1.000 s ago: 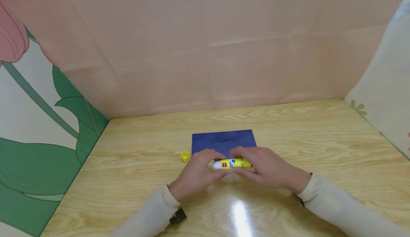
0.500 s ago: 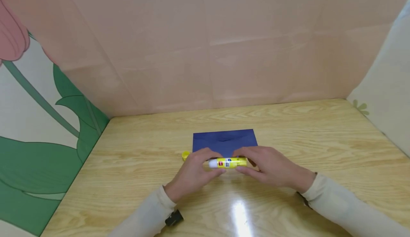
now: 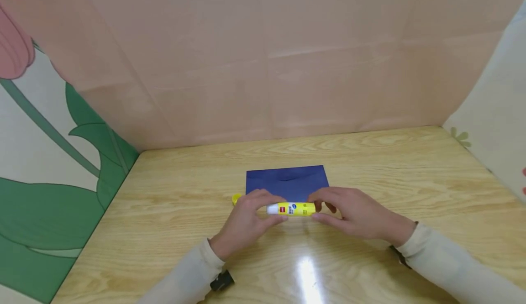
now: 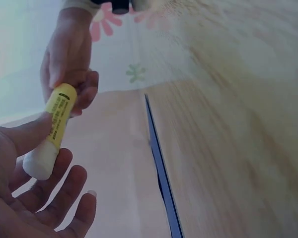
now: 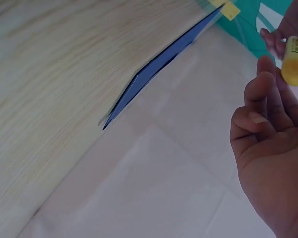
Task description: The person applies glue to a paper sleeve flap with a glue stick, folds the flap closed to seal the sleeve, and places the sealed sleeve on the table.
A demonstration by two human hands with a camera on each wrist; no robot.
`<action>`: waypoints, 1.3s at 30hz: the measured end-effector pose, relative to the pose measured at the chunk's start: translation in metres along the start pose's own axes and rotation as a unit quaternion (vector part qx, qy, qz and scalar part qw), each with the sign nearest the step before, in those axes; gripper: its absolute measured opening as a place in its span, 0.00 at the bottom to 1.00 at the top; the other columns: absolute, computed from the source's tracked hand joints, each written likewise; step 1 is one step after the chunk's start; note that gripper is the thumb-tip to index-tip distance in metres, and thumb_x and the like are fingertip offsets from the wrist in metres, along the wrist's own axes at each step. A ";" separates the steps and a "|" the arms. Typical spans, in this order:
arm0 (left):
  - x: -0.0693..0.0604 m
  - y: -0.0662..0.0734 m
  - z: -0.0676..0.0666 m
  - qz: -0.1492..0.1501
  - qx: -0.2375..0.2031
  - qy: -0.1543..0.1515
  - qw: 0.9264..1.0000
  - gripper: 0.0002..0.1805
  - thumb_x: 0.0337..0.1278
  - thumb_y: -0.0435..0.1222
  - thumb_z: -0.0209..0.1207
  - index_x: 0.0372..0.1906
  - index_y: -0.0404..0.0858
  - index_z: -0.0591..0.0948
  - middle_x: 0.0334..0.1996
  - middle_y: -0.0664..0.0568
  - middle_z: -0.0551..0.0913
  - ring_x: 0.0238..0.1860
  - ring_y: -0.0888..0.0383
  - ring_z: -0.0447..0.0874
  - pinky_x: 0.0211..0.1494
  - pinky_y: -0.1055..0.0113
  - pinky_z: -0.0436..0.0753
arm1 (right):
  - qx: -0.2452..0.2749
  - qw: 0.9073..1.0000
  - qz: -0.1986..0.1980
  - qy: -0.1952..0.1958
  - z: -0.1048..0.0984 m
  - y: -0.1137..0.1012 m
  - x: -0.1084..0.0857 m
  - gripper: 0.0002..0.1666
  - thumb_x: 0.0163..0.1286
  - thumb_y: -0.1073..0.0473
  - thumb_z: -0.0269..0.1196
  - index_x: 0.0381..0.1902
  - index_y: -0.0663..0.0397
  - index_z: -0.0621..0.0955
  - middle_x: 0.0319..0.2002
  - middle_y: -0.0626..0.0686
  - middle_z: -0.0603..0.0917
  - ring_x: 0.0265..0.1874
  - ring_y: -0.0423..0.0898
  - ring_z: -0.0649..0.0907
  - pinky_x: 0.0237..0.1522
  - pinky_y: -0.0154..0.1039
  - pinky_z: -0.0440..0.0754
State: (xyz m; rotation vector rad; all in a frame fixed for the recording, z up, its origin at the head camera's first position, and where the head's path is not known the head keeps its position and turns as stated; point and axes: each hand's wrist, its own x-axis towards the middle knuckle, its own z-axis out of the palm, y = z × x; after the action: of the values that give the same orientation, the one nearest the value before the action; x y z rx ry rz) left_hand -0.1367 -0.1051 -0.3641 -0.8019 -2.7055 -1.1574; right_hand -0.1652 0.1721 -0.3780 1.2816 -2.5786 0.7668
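A glue stick (image 3: 291, 209) with a yellow label and a white end lies level between both hands, above the table. My left hand (image 3: 245, 222) pinches its white end between thumb and fingers; the left wrist view shows the other fingers spread loosely below. My right hand (image 3: 357, 212) has its thumb and index fingertips at the yellow end, its other fingers curled behind. In the right wrist view, the round yellow base shows beside the fingertips. Behind the hands lies a dark blue envelope-like paper piece (image 3: 287, 178), its near edge hidden. A yellow cap (image 3: 236, 198) sits left of it, partly covered.
The wood-grain table (image 3: 185, 171) meets a pinkish backdrop (image 3: 205, 89) at its far edge. Printed panels with a tulip and leaves (image 3: 41, 212) stand on the left, and a pale panel (image 3: 489, 112) on the right.
My right hand has shifted right along the glue stick to its yellow end, uncovering more of the label. The stick and left hand have moved slightly left, and the cap is more hidden.
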 end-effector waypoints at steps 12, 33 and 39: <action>0.000 0.000 0.003 0.059 -0.007 0.039 0.997 0.16 0.46 0.41 0.75 0.44 0.45 0.89 0.36 0.59 0.89 0.41 0.65 0.80 0.45 0.71 0.80 | 0.015 1.000 0.002 -0.008 0.000 -0.001 0.001 0.07 0.75 0.55 0.58 0.46 0.34 0.81 0.37 0.32 0.78 0.29 0.27 0.72 0.30 0.26 0.73; -0.001 0.009 0.005 0.023 -0.003 0.034 0.999 0.16 0.47 0.42 0.75 0.43 0.45 0.89 0.36 0.58 0.89 0.38 0.67 0.82 0.44 0.67 0.81 | 0.029 0.998 0.042 -0.041 -0.003 -0.007 0.003 0.08 0.79 0.51 0.53 0.36 0.32 0.74 0.26 0.32 0.69 0.24 0.29 0.69 0.28 0.27 0.70; -0.002 0.010 0.005 0.015 0.022 0.036 0.999 0.16 0.45 0.43 0.76 0.43 0.47 0.90 0.34 0.60 0.88 0.35 0.69 0.80 0.43 0.68 0.75 | 0.045 0.997 0.052 -0.044 -0.004 -0.007 0.003 0.06 0.79 0.50 0.53 0.38 0.31 0.74 0.27 0.33 0.70 0.24 0.29 0.69 0.26 0.27 0.71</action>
State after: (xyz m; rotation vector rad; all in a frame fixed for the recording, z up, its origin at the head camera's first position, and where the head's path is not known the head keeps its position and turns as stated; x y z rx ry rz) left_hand -0.1292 -0.0964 -0.3614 -0.7747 -2.6420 -1.0944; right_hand -0.1615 0.1686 -0.3710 1.2408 -2.7284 0.8743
